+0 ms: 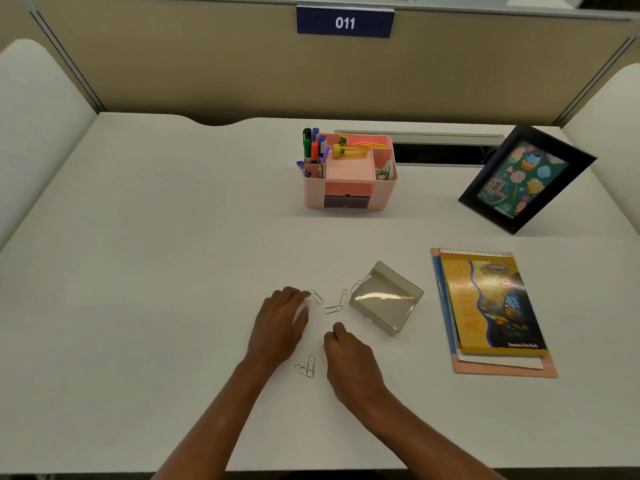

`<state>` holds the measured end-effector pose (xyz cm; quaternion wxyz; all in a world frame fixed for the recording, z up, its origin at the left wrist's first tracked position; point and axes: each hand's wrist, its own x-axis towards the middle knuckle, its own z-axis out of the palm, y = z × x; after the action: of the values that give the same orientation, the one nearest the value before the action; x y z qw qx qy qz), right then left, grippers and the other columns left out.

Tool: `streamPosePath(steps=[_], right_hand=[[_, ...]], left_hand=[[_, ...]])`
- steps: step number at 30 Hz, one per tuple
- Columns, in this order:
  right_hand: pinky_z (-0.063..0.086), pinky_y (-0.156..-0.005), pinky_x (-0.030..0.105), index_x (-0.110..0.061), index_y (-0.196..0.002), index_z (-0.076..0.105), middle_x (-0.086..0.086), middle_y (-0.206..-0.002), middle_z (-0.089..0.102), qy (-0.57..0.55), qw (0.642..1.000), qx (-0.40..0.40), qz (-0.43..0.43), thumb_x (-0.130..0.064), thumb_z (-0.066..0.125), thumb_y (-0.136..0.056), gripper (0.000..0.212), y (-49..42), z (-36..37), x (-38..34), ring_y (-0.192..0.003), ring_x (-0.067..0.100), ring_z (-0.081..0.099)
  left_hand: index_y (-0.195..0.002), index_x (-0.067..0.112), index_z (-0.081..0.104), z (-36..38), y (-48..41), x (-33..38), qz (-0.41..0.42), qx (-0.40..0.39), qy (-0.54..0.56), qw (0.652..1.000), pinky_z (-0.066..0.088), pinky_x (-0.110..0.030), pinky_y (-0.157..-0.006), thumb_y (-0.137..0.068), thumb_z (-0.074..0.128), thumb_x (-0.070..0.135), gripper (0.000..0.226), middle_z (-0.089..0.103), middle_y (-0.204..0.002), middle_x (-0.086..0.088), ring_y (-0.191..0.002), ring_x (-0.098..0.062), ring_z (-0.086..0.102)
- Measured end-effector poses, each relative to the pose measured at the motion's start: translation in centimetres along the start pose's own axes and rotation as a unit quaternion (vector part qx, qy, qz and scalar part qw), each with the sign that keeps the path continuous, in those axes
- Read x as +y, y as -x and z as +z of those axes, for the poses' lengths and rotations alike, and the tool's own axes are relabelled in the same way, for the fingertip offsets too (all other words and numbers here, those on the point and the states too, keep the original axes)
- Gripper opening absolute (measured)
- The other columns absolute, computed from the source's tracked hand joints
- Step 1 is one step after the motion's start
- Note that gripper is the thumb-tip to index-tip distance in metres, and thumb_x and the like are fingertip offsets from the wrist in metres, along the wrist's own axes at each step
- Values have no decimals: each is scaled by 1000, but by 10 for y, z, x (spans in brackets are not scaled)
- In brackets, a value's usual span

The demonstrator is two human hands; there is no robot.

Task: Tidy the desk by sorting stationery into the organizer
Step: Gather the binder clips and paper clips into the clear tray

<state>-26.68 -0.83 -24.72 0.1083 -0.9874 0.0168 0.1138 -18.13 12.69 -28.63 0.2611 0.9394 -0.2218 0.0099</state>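
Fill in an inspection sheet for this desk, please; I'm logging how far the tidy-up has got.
Surface: white desk, paper clips loose near the front.
Job's things: pink organizer holds markers; clear box tilted, looks empty.
Clutter: notebooks stacked; picture frame leaning.
Hands: left hand fingers bent onto the desk; right hand seems to pinch a clip.
Cables: nothing seen.
Surroundings: partition with sign reading 011.
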Motion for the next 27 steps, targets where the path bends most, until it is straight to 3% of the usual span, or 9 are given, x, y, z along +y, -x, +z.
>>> streamPosePath(steps=[2, 4, 6, 10, 13, 16, 19, 22, 27], right_hand=[[18, -40, 23, -11, -69, 58, 6, -77, 57, -2, 999, -31, -8, -1, 85, -48, 36, 0, -10, -1, -49, 19, 56], [27, -51, 28, -8, -94, 57, 10, -103, 55, 16, 998, -63, -18, -2, 64, -82, 15, -1, -13, 3, -78, 27, 62], [30, -58, 30, -11, -94, 51, 9, -110, 52, 13, 995, -99, -18, -9, 52, -94, 2, -1, -14, 6, -84, 30, 59], [27, -53, 24, -18, -67, 27, 9, -99, 47, -12, 995, -98, -5, -14, 51, -95, 37, -3, -12, 11, -61, 19, 36], [33, -57, 25, -11, -85, 48, 12, -107, 50, -31, 994, -103, -13, -9, 57, -92, 11, -3, -16, 11, -67, 20, 47], [35, -63, 28, -4, -103, 57, 14, -112, 53, -30, 991, -124, -29, -3, 60, -88, 15, -2, -15, 9, -71, 21, 47], [26, -52, 24, -5, -83, 53, 9, -88, 49, -17, 992, -119, -35, -5, 57, -88, 7, -4, -20, 8, -55, 17, 33], [16, -47, 26, -14, -61, 26, -1, -68, 25, -6, 993, -113, -33, -6, 54, -85, 38, -7, -21, 12, -51, 15, 26], [21, -48, 27, -13, -61, 31, 0, -67, 28, -19, 991, -128, -33, -8, 57, -83, 35, -10, -20, 13, -52, 16, 30]], left_hand=[[-128, 17, 55, -4, -19, 0, 9, -38, -11, 999, 45, -30, -84, -94, 52, 25, 35, 57, -118, 0, -102, -20, 54], [-125, 17, 59, -6, -37, -2, 32, -71, -40, 996, 46, -32, -81, -92, 58, 22, 33, 56, -117, 0, -101, -22, 54], [-115, 17, 65, -8, -50, -3, 62, -92, -58, 992, 44, -31, -73, -91, 60, 20, 25, 58, -110, 1, -95, -23, 55], [-100, 12, 67, -12, -65, -5, 146, -133, -100, 975, 47, -34, -63, -90, 57, 11, 14, 59, -96, -2, -84, -24, 56], [-92, 13, 61, -15, -75, -2, 169, -173, -125, 962, 43, -32, -62, -89, 52, 7, 10, 54, -90, 0, -81, -20, 53], [-90, 14, 57, -17, -84, 0, 153, -225, -121, 955, 38, -27, -63, -91, 52, 10, 7, 51, -89, 3, -78, -17, 50], [-87, 16, 58, -16, -89, -3, 107, -253, -79, 958, 38, -24, -65, -91, 55, 16, 5, 51, -87, 8, -77, -16, 52], [-88, 15, 62, -16, -87, -5, 62, -233, -10, 970, 40, -22, -68, -89, 61, 19, 4, 56, -88, 7, -79, -14, 53], [-86, 13, 66, -18, -79, 15, 32, -121, 143, 982, 44, -12, -67, -84, 68, 16, 5, 62, -82, 7, -74, -4, 58]])
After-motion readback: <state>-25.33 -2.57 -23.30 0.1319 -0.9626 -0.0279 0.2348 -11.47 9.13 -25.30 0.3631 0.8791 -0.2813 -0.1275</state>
